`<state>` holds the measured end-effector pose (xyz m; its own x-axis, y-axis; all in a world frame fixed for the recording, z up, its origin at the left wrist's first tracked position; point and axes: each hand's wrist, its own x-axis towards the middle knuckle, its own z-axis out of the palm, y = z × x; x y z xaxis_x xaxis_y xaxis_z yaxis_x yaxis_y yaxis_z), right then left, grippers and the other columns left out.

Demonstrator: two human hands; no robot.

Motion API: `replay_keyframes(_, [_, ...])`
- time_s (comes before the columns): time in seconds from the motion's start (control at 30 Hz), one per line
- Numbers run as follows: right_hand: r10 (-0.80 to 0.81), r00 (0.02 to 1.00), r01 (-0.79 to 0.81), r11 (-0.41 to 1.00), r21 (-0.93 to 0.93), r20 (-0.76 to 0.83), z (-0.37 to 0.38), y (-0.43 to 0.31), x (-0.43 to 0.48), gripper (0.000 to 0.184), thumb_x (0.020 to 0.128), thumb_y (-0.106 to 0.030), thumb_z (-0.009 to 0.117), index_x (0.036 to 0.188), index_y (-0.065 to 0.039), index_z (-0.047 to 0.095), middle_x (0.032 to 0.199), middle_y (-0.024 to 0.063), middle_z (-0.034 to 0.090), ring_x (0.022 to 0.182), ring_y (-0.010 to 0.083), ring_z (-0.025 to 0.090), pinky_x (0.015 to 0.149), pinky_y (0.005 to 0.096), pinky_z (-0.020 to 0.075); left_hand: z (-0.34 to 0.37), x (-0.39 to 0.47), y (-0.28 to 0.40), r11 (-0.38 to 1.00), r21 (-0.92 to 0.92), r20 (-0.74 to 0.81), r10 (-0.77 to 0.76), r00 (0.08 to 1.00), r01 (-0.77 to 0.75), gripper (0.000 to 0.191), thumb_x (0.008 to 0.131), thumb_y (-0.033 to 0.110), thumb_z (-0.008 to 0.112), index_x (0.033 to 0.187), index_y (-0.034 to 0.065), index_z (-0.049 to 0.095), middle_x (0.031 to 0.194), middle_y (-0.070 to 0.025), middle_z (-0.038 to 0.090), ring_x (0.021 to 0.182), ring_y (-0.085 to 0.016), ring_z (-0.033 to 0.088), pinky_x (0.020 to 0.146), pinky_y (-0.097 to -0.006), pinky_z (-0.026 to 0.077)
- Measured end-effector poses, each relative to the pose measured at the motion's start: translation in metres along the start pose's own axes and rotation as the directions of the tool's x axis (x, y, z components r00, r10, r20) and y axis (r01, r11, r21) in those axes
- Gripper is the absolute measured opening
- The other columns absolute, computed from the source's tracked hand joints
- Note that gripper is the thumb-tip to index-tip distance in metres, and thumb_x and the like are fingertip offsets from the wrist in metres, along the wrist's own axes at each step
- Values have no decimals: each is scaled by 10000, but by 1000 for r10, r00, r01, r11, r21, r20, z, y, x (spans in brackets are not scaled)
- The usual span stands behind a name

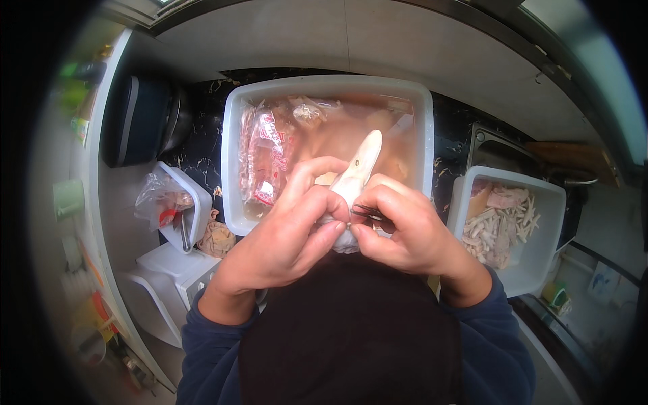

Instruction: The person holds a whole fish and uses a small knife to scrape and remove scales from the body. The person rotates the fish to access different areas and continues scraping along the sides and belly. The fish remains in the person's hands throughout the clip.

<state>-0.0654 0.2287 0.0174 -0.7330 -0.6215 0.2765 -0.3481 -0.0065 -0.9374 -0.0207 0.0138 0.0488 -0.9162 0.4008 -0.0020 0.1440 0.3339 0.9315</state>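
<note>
A pale plucked duck's head (360, 159) points its beak away from me above the large white tub. My left hand (301, 223) grips it, with fingers along its left side. Dark metal tweezers (368, 211) sit in my right hand (412, 217), beneath the curled fingers. Both thumbs meet at the skin near the lower end of the head; what lies between the tips is too small to tell. Cloudy pinkish water fills the tub (329, 81) beyond my hands. Red-printed plastic packs of meat (273, 147) lie in it at the left.
At right, a white tub (549, 228) holds chicken feet (498, 223) and pieces of skin, beside a metal sink (478, 139). A small white bin (200, 207) with plastic bags and a metal-handled tool stands at left, near a crumpled cloth (217, 239). Tiled wall (288, 35) rises behind.
</note>
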Motion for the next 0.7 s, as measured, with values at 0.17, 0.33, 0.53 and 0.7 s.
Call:
replay_keyframes(0.17, [17, 1000, -17, 1000, 13, 11, -1, -1, -1, 193, 819, 36, 743, 964, -3, 621, 896, 104, 634, 754, 210, 620, 653, 317, 505, -1, -1, -3, 999, -40, 32, 18, 999, -16, 157, 930, -39, 637, 1059, 4, 558, 1374, -259, 457, 1203, -369, 533, 1024, -421, 454])
replay_keyframes(0.33, [18, 999, -18, 1000, 22, 26, -1, 1, -2, 183, 836, 29, 750, 966, 0, 625, 917, 107, 645, 785, 212, 636, 686, 315, 518, -1, -3, -5, 999, -15, 47, 50, 998, -49, 153, 942, -39, 627, 1069, 4, 554, 1368, -265, 456, 1193, -375, 532, 1034, -427, 445])
replay_keyframes(0.53, [62, 996, -63, 998, 16, 67, -6, -2, -3, 178, 864, 11, 759, 999, 5, 644, 938, 112, 648, 796, 216, 643, 704, 317, 523, 1, -3, -5, 998, 14, 37, 62, 997, -63, 162, 939, -53, 617, 1069, 6, 539, 1363, -277, 456, 1196, -385, 529, 1039, -429, 440])
replay_keyframes(0.7, [51, 997, -53, 998, 30, 64, -6, -3, -2, 166, 871, 3, 752, 1001, 5, 651, 932, 112, 647, 807, 222, 649, 709, 324, 520, 3, -4, -2, 995, 62, 38, 79, 996, -81, 168, 935, -61, 613, 1067, 2, 529, 1360, -278, 457, 1200, -390, 529, 1037, -432, 441])
